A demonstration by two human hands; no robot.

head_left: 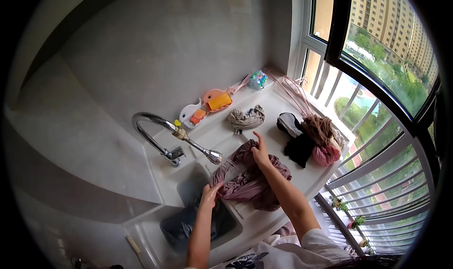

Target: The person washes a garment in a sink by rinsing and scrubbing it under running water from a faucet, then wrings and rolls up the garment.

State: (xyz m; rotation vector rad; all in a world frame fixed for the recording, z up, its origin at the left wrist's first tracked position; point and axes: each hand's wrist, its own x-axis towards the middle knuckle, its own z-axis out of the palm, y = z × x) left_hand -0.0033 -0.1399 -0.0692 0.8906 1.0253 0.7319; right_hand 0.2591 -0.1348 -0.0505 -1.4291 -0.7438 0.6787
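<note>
A mauve, wrinkled garment is stretched between my two hands, over the right edge of the sink basin and the white washboard area. My left hand grips its lower left end, fingers closed round the cloth. My right hand holds its upper part, the index finger pointing up and the others on the fabric. Just above the garment's left end hangs the chrome faucet's spray head; no water stream can be made out. Dark cloth lies in water inside the basin.
A twisted grey cloth lies behind my hands. To the right are black-and-white items, a brown and pink pile and pink hangers. Fish-shaped soap holders line the wall ledge. A railed window bounds the right side.
</note>
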